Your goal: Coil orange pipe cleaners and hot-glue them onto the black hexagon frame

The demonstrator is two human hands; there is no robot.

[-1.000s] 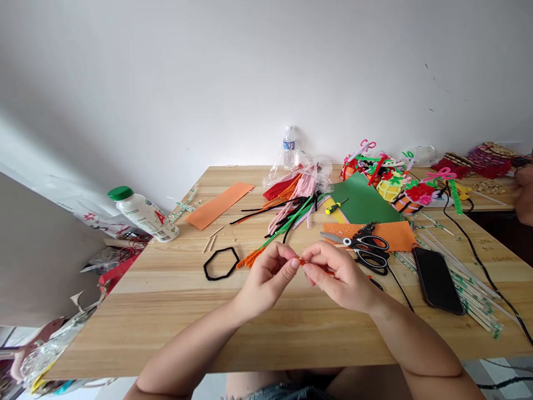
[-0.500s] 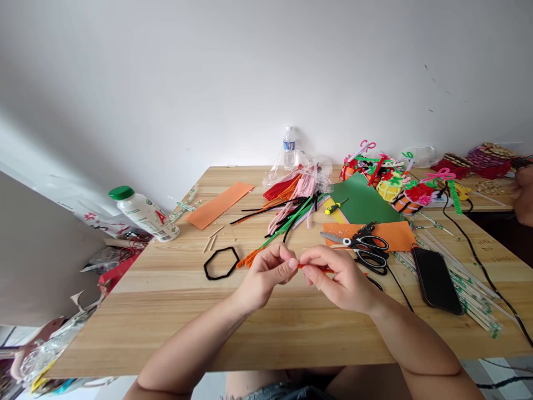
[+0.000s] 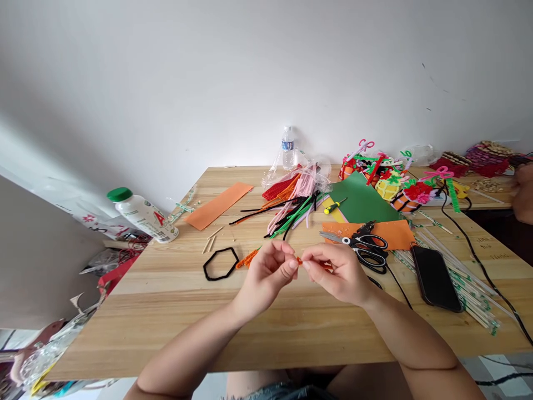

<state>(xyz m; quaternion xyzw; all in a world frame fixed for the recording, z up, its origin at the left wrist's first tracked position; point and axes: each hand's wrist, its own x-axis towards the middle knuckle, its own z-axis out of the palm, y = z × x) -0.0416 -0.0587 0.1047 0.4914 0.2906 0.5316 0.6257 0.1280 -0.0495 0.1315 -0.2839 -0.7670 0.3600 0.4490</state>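
Between my two hands, over the middle of the table, is an orange pipe cleaner (image 3: 298, 260), mostly hidden by the fingers. My left hand (image 3: 272, 272) pinches one part of it. My right hand (image 3: 333, 272) pinches it close by, thumb against forefinger, and a bit of orange shows behind those fingers. Left of my left hand lie coiled orange pipe cleaners (image 3: 249, 259) and a black pipe cleaner hexagon (image 3: 220, 264). Black-handled scissors (image 3: 368, 242) rest on an orange sheet (image 3: 400, 234) beyond my right hand.
A bundle of coloured pipe cleaners (image 3: 291, 191), a green sheet (image 3: 362, 200) and a yellow screwdriver (image 3: 332, 208) lie farther back. A white bottle (image 3: 141, 215) stands left. At right are a phone (image 3: 436, 278), wrapped sticks (image 3: 474, 294), cables and decorated baskets (image 3: 408, 197). Another person's hand (image 3: 522, 194) shows far right.
My fingers have shifted slightly around the orange pipe cleaner, and the left hand's fingers are raised a little. The short orange part between the fingertips looks more bunched.
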